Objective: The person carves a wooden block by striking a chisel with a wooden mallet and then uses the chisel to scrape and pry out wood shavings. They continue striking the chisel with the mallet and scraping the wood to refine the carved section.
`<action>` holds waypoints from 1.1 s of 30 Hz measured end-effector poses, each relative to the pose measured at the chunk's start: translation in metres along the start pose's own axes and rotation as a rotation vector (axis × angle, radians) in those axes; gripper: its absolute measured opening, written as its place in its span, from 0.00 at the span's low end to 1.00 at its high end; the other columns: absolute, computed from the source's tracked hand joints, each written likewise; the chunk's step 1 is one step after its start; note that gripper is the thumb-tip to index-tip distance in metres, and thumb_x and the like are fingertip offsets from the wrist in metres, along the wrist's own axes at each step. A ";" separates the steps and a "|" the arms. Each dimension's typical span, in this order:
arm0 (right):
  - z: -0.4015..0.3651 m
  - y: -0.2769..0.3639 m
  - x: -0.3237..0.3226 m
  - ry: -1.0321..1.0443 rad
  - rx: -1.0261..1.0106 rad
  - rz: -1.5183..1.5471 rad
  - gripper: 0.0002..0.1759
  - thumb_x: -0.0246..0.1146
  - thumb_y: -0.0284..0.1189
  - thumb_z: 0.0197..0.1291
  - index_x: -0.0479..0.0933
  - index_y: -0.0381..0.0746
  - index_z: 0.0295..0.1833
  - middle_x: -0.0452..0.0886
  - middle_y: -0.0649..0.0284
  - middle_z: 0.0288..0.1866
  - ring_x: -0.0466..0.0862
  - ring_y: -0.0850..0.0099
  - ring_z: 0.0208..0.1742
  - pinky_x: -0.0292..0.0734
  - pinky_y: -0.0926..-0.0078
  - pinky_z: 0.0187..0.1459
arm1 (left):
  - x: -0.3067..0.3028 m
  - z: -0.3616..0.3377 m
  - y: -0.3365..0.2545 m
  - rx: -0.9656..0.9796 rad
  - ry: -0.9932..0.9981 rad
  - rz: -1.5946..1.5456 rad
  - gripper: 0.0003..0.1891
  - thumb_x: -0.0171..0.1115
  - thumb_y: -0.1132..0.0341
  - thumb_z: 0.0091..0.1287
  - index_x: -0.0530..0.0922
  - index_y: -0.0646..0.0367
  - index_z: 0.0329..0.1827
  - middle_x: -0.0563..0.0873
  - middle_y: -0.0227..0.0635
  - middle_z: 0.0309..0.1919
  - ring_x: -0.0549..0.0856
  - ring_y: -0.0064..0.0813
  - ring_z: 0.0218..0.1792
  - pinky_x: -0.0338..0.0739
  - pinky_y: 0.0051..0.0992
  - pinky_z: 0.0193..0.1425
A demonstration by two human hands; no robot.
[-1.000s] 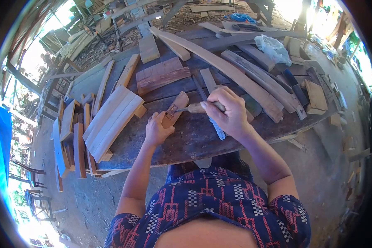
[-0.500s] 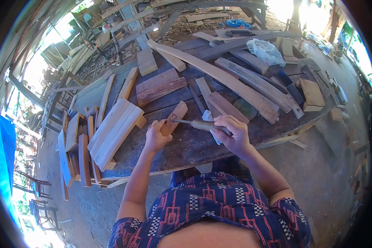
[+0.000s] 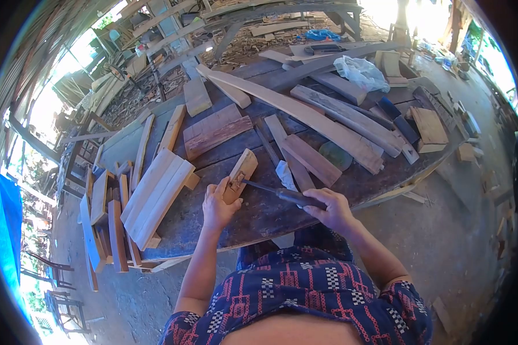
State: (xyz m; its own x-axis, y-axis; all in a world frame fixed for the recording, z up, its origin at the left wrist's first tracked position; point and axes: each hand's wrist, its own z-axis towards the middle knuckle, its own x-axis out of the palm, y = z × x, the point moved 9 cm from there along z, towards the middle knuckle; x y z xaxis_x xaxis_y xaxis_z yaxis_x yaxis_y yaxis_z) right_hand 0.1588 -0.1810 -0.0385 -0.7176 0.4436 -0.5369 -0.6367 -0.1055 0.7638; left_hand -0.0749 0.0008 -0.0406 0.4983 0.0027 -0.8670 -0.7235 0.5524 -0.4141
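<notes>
My left hand (image 3: pixel 218 207) is closed around the near end of a small wooden block (image 3: pixel 246 165). Cut marks show on the block's upper face, close to my fingers. From the right, my right hand (image 3: pixel 331 211) grips the handle of a long, thin-bladed chisel (image 3: pixel 293 196). Its tip meets the block at the marked spot, just beside my left thumb and fingers. A crumpled white cloth or paper (image 3: pixel 285 175) lies on the table behind the chisel.
The dark wooden table (image 3: pixel 259 221) carries stacked pale boards (image 3: pixel 157 192) at left and a reddish plank (image 3: pixel 216 131) behind. Long beams (image 3: pixel 305 118) cross the right side, near a clear plastic bag (image 3: pixel 361 73). A dark-blue tool-like block (image 3: pixel 407 127) lies farther right.
The block sits at a steeper angle in my left hand. The chisel has swung so its handle slopes down toward my right hand, which has shifted slightly lower. The view has moved a little.
</notes>
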 end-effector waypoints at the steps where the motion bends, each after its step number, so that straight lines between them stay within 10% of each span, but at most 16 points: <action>1: 0.001 -0.003 0.002 0.004 0.002 0.000 0.18 0.69 0.34 0.53 0.79 0.44 0.50 0.83 0.58 0.39 0.84 0.60 0.37 0.79 0.67 0.40 | 0.000 0.000 0.000 -0.034 0.034 -0.032 0.38 0.72 0.58 0.46 0.73 0.50 0.64 0.76 0.42 0.42 0.77 0.45 0.49 0.73 0.40 0.55; 21: 0.002 -0.019 0.015 -0.074 -0.035 -0.147 0.21 0.72 0.41 0.46 0.80 0.44 0.45 0.81 0.61 0.32 0.84 0.60 0.31 0.79 0.66 0.33 | -0.012 -0.006 0.009 -0.043 0.027 -0.225 0.34 0.74 0.55 0.49 0.75 0.49 0.63 0.79 0.43 0.49 0.82 0.45 0.47 0.77 0.35 0.52; 23: 0.001 -0.021 0.016 -0.077 -0.025 -0.150 0.21 0.72 0.41 0.46 0.80 0.44 0.45 0.81 0.61 0.32 0.84 0.60 0.31 0.79 0.67 0.33 | -0.055 -0.002 -0.022 0.271 -0.052 0.080 0.33 0.74 0.54 0.49 0.78 0.53 0.60 0.77 0.44 0.53 0.80 0.49 0.49 0.75 0.38 0.55; 26: 0.003 -0.018 0.014 -0.097 -0.029 -0.154 0.21 0.72 0.40 0.45 0.80 0.44 0.44 0.81 0.61 0.32 0.84 0.60 0.30 0.79 0.67 0.32 | -0.119 0.009 -0.085 0.392 0.076 -0.301 0.31 0.75 0.51 0.46 0.81 0.58 0.53 0.76 0.46 0.56 0.79 0.54 0.50 0.74 0.43 0.56; 30: 0.002 -0.013 0.013 -0.134 -0.057 -0.174 0.20 0.72 0.39 0.45 0.80 0.43 0.44 0.81 0.61 0.30 0.83 0.60 0.29 0.78 0.66 0.32 | -0.195 -0.148 -0.061 -0.769 -0.032 0.645 0.12 0.61 0.60 0.57 0.80 0.60 0.36 0.80 0.47 0.30 0.82 0.49 0.42 0.77 0.43 0.47; 33: 0.001 -0.013 0.013 -0.132 -0.053 -0.190 0.20 0.72 0.39 0.45 0.80 0.43 0.44 0.81 0.61 0.30 0.83 0.60 0.30 0.78 0.66 0.32 | -0.225 -0.103 -0.081 -0.876 -0.062 0.712 0.12 0.61 0.60 0.57 0.80 0.60 0.35 0.81 0.46 0.29 0.83 0.49 0.41 0.77 0.43 0.46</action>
State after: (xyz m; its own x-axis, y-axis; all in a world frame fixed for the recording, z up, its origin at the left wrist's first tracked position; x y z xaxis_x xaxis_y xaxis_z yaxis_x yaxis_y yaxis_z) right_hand 0.1579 -0.1730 -0.0555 -0.5427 0.5719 -0.6152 -0.7731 -0.0538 0.6320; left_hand -0.1773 -0.1307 0.1595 -0.1561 0.1382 -0.9780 -0.9257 -0.3658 0.0961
